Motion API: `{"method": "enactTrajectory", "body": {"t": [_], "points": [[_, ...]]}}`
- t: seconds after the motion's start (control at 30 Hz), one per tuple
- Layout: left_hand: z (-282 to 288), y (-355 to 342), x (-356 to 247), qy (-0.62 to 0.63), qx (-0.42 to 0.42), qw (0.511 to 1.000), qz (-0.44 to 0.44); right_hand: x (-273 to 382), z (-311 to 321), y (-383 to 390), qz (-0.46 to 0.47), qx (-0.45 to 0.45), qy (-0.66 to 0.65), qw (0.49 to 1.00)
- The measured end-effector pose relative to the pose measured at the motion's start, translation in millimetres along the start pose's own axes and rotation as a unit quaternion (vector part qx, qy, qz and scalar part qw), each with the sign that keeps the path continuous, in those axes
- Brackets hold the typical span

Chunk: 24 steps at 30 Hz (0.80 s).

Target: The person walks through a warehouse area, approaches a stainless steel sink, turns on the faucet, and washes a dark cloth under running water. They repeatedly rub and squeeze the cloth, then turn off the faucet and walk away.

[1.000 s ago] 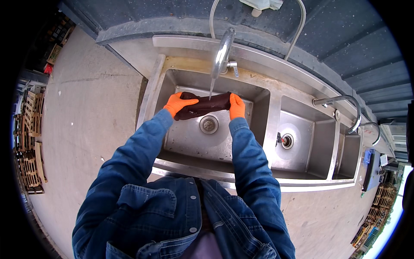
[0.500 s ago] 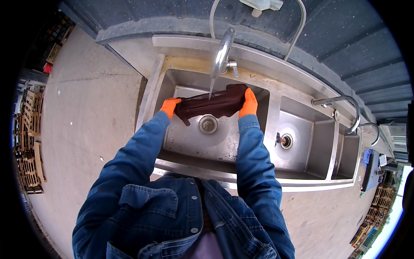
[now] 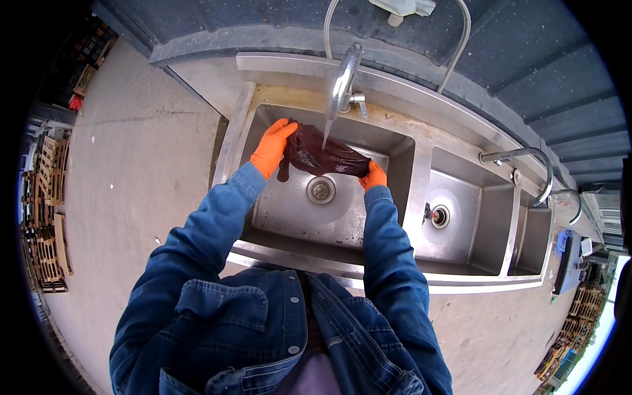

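A wet, dark maroon cloth (image 3: 337,157) is stretched between my two hands over the left sink basin (image 3: 289,220). My left hand (image 3: 273,147), in an orange glove, is closed on its upper left end, and a loose flap dangles beside the fingers. Gripping the other end, lower on the right, is my right hand (image 3: 374,176), also gloved in orange. Water from the tall chrome faucet (image 3: 343,79) runs onto the cloth's middle. Below the cloth, the round drain (image 3: 320,190) shows on the basin floor.
To the right is a second basin (image 3: 490,224) with its own drain, then a narrower third one. A curved faucet (image 3: 548,172) reaches over them. Behind the sink rises a corrugated metal wall (image 3: 520,59). Wooden pallets (image 3: 49,197) are stacked at far left.
My left hand has moved up and right, and my right hand down and slightly left. The cloth now slopes down to the right and looks more bunched, with water still running on it.
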State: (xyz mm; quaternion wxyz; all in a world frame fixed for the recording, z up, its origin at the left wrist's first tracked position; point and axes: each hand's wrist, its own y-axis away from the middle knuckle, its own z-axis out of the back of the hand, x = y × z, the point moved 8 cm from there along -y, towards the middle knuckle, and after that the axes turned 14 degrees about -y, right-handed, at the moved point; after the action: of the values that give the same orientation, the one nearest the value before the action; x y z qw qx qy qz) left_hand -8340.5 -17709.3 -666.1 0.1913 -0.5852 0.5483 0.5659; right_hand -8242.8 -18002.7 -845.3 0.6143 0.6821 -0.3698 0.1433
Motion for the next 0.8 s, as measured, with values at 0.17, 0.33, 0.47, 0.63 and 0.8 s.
{"method": "enactTrajectory", "body": {"t": [0.17,0.33,0.47,0.63,0.8], "points": [[-23.8,24.2,-28.9,0.004,0.014,1.0,0.024,-33.2,-29.5,-3.7,0.045,0.057,0.264,0.962],[-40.2,39.6,-42.2,0.056,0.022,0.998,0.002,-17.5,-78.1,43.7,0.153,0.176,0.273,0.933],[-44.8,37.4,-46.6,0.099,0.05,0.994,-0.024,6.0,-101.8,79.0,0.274,0.177,0.39,0.861],[-48.5,37.7,-55.2,0.076,0.05,0.995,-0.028,-19.3,-108.3,75.1,0.142,0.266,0.224,0.927],[-43.5,30.9,-56.6,0.065,0.048,0.996,-0.046,-61.6,-139.9,112.7,-0.247,0.342,-0.181,0.888]]}}
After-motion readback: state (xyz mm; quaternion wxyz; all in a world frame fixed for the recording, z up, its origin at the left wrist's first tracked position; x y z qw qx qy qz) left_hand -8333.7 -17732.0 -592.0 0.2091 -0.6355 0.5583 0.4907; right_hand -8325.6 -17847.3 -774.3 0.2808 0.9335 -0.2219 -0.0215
